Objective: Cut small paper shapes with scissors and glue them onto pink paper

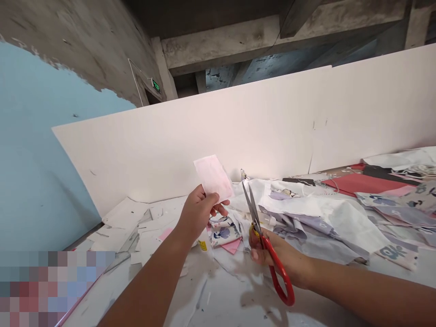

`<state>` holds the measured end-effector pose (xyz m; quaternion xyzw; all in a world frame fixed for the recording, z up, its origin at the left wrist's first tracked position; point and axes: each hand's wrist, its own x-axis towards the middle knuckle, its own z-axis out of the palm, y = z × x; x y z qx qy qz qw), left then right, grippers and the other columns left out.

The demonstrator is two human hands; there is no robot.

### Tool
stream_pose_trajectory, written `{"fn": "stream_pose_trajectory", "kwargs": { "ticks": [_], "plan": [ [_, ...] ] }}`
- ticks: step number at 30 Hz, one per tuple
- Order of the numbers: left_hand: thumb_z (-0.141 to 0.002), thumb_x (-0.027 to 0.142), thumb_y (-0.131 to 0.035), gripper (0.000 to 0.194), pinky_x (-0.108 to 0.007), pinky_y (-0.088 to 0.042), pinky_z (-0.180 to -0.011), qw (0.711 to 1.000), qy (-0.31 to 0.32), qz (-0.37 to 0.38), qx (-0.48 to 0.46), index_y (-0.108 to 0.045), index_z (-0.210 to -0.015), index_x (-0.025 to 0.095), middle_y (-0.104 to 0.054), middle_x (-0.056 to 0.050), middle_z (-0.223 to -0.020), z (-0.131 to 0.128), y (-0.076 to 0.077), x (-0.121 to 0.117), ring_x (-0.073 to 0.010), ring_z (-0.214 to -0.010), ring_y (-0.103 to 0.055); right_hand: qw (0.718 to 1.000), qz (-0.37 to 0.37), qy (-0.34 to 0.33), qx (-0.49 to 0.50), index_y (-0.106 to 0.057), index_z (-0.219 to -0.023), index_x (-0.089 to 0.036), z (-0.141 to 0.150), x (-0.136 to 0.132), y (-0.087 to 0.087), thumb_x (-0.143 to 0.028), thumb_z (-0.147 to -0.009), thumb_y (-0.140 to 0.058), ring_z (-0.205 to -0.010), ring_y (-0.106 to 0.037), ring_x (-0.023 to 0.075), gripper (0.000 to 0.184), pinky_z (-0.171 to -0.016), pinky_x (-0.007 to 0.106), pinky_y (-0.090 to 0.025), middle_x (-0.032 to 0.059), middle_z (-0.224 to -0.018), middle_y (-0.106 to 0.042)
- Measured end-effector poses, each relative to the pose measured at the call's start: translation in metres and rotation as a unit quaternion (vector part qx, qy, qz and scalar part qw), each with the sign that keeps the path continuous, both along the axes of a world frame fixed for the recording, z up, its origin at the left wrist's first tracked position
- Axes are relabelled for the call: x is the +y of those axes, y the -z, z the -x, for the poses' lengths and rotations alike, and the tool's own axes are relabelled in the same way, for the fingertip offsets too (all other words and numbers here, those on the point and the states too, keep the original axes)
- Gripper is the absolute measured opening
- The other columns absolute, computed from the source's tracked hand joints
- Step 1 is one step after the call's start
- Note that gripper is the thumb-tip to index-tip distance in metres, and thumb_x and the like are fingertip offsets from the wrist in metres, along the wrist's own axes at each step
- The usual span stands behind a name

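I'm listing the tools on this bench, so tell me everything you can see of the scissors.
The scissors have two slim, pointed silver blades that look like metal, and a glossy red handle that looks like plastic. The right hand grips them near the pivot, with one long loop showing below it; the hand hides much of the rest. The blades are slightly open, tips upward and leaning left, with nothing between them. They stand apart from the pale pink piece on their left.

One camera, worn on the head, looks forward and down from behind the left hand (200, 206) and right hand (289, 258), both fairly close. Its wide view runs from the near tabletop (218, 295) to the board (204, 136) and up to ceiling beams (225, 40).
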<state>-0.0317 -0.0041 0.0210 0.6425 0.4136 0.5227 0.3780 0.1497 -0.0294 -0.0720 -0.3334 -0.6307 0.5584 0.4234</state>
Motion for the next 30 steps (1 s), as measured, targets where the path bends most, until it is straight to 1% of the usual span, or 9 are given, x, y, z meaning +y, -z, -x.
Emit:
{"fn": "stream_pose_trajectory", "kwargs": {
  "ticks": [2, 4, 6, 8, 13, 17, 20, 25, 30],
  "plan": [
    [-0.073, 0.023, -0.050, 0.010, -0.024, -0.037, -0.051, 1.000, -0.004, -0.008, 0.005, -0.054, -0.079, 0.017, -0.067, -0.003, -0.071, 0.000, 0.000, 0.000, -0.0130, -0.053, -0.060, 0.998, -0.049, -0.008, -0.038, -0.041, -0.069, -0.020, -0.004, 0.001, 0.000, -0.058, -0.062, -0.063, -0.063, -0.032, 0.0136, 0.044, -0.059, 0.028, -0.030, -0.0035, -0.067, -0.037],
    [-0.074, 0.024, -0.049, 0.011, -0.024, -0.038, -0.051, 1.000, -0.012, -0.019, 0.011, -0.054, -0.080, 0.016, -0.067, -0.003, -0.071, -0.001, 0.001, -0.001, -0.0129, -0.053, -0.060, 0.993, -0.090, -0.041, -0.070, -0.043, -0.077, -0.021, -0.008, 0.003, 0.001, -0.065, -0.067, -0.053, -0.067, -0.034, 0.0158, 0.047, -0.064, 0.032, -0.033, -0.0004, -0.074, -0.039],
    [-0.074, 0.025, -0.049, 0.011, -0.024, -0.038, -0.051, 0.999, -0.029, -0.030, 0.021, -0.055, -0.081, 0.016, -0.067, -0.003, -0.072, -0.002, 0.001, -0.003, -0.0128, -0.053, -0.060, 0.988, -0.119, -0.064, -0.073, -0.042, -0.079, -0.021, -0.010, 0.004, 0.004, -0.069, -0.071, -0.044, -0.069, -0.036, 0.0165, 0.049, -0.067, 0.033, -0.036, 0.0012, -0.078, -0.039],
    [-0.075, 0.026, -0.049, 0.012, -0.023, -0.039, -0.051, 0.998, -0.043, -0.034, 0.037, -0.055, -0.081, 0.017, -0.067, -0.003, -0.073, -0.004, 0.001, -0.006, -0.0126, -0.054, -0.060, 0.988, -0.133, -0.062, -0.052, -0.040, -0.078, -0.022, -0.010, 0.005, 0.007, -0.072, -0.071, -0.041, -0.068, -0.036, 0.0161, 0.050, -0.065, 0.032, -0.036, 0.0009, -0.078, -0.038],
    [-0.077, 0.026, -0.047, 0.012, -0.021, -0.038, -0.048, 0.996, -0.046, -0.018, 0.072, -0.055, -0.081, 0.019, -0.068, -0.001, -0.075, -0.012, 0.003, -0.009, -0.0112, -0.053, -0.061, 0.991, -0.125, -0.035, -0.025, -0.039, -0.075, -0.021, -0.007, 0.004, 0.012, -0.070, -0.076, -0.031, -0.059, -0.030, 0.0130, 0.049, -0.057, 0.028, -0.032, -0.0024, -0.069, -0.034],
    [-0.078, 0.029, -0.046, 0.013, -0.019, -0.035, -0.042, 0.995, -0.031, -0.002, 0.093, -0.055, -0.081, 0.020, -0.068, -0.001, -0.079, -0.017, 0.008, -0.009, -0.0115, -0.053, -0.061, 0.988, -0.147, -0.042, -0.010, -0.039, -0.069, -0.021, -0.004, 0.001, 0.010, -0.068, -0.075, -0.038, -0.057, -0.028, 0.0123, 0.048, -0.054, 0.027, -0.030, -0.0028, -0.067, -0.034],
    [-0.078, 0.029, -0.045, 0.014, -0.019, -0.035, -0.042, 0.995, -0.020, 0.000, 0.095, -0.056, -0.082, 0.020, -0.068, -0.002, -0.081, -0.018, 0.012, -0.008, -0.0117, -0.053, -0.061, 0.989, -0.145, -0.036, 0.005, -0.040, -0.070, -0.021, -0.003, -0.001, 0.007, -0.067, -0.076, -0.039, -0.056, -0.028, 0.0118, 0.046, -0.053, 0.026, -0.029, -0.0032, -0.065, -0.034],
    [-0.077, 0.027, -0.046, 0.015, -0.020, -0.036, -0.044, 0.995, -0.001, 0.010, 0.095, -0.056, -0.084, 0.020, -0.069, -0.003, -0.083, -0.020, 0.014, -0.007, -0.0122, -0.053, -0.061, 0.992, -0.122, -0.031, -0.016, -0.039, -0.067, -0.021, -0.002, -0.002, 0.005, -0.070, -0.076, -0.034, -0.054, -0.027, 0.0117, 0.050, -0.052, 0.027, -0.027, -0.0043, -0.061, -0.032],
    [-0.077, 0.026, -0.045, 0.015, -0.020, -0.036, -0.044, 0.993, 0.013, 0.006, 0.114, -0.057, -0.082, 0.019, -0.069, -0.003, -0.083, -0.022, 0.014, -0.009, -0.0119, -0.054, -0.062, 0.993, -0.109, -0.020, -0.027, -0.034, -0.065, -0.021, -0.001, -0.001, 0.008, -0.070, -0.077, -0.032, -0.054, -0.024, 0.0117, 0.050, -0.053, 0.027, -0.024, -0.0052, -0.060, -0.029]
  ]
}}
